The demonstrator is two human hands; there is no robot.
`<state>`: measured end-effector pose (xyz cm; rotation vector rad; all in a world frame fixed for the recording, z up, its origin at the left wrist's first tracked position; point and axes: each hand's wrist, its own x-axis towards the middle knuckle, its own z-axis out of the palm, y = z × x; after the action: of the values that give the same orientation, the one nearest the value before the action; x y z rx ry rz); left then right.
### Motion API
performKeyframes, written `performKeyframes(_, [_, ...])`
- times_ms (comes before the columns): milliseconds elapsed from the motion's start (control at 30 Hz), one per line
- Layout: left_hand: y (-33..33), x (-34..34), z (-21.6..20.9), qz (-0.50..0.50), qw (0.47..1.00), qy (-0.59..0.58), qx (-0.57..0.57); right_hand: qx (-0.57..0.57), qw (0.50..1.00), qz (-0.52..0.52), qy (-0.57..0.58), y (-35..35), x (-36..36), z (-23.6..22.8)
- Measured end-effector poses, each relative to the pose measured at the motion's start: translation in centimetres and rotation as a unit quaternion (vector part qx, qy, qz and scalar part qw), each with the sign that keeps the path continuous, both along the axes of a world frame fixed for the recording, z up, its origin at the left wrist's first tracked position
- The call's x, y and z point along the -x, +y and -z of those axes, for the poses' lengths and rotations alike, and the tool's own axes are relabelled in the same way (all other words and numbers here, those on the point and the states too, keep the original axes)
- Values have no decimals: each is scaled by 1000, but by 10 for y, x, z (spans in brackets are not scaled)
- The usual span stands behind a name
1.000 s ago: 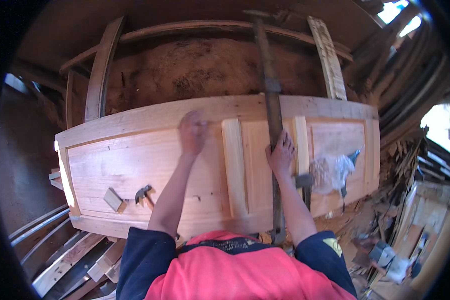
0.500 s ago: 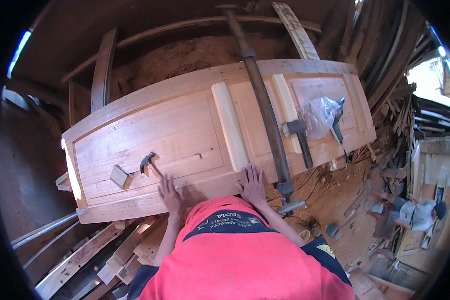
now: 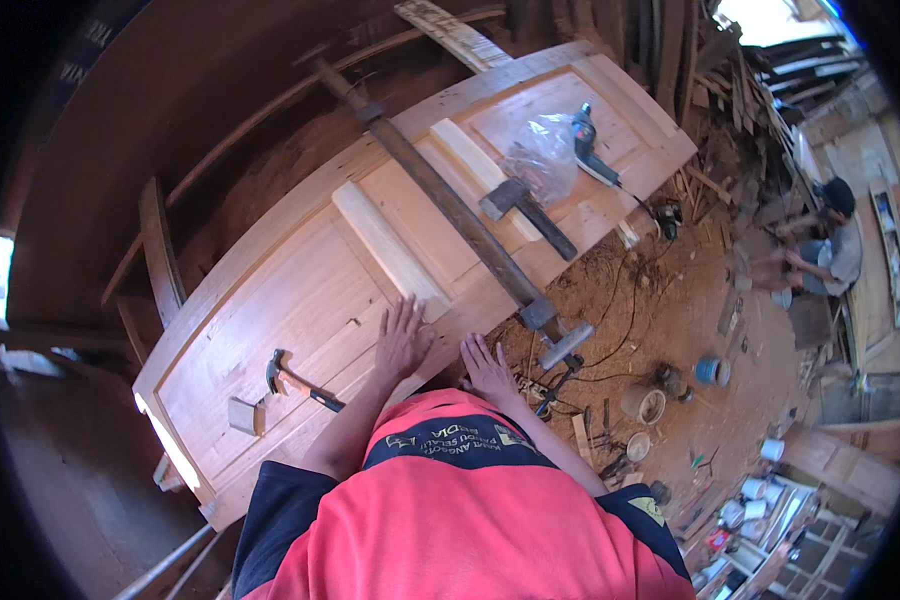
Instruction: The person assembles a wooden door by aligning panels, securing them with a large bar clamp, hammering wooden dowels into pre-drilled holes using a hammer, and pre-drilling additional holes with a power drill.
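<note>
A large pale wooden door with recessed panels lies flat in front of me. My left hand rests palm down, fingers spread, on its near rail. My right hand lies flat at the door's near edge, close beside the left. Neither hand holds anything. A long dark bar clamp runs across the door, its jaw end just right of my right hand. A claw hammer and a small wooden block lie on the panel to the left of my left hand.
A mallet, a clear plastic bag and a power drill lie on the door's far end. Cans, cups and cables litter the dirt floor at right. Another person crouches at far right by stacked timber.
Both hands came back from the middle of the door and the clamp bar to its near edge. My view has swung right, so the door now lies diagonally and more floor shows.
</note>
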<state>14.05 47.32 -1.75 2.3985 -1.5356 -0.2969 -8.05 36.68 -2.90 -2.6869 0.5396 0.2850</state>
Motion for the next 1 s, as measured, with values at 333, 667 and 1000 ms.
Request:
performKeyframes(333, [7,42,10,70,987,-51,-134,-359,876,316,-60,61,130,32])
performKeyframes(667, [10,75,5,-23,994,-2,-103,-370,797,468,-95,152,257,78])
performKeyframes(1000, [4,88,22,-78,990,-77,-90,-359,756,547,5,165,350,77])
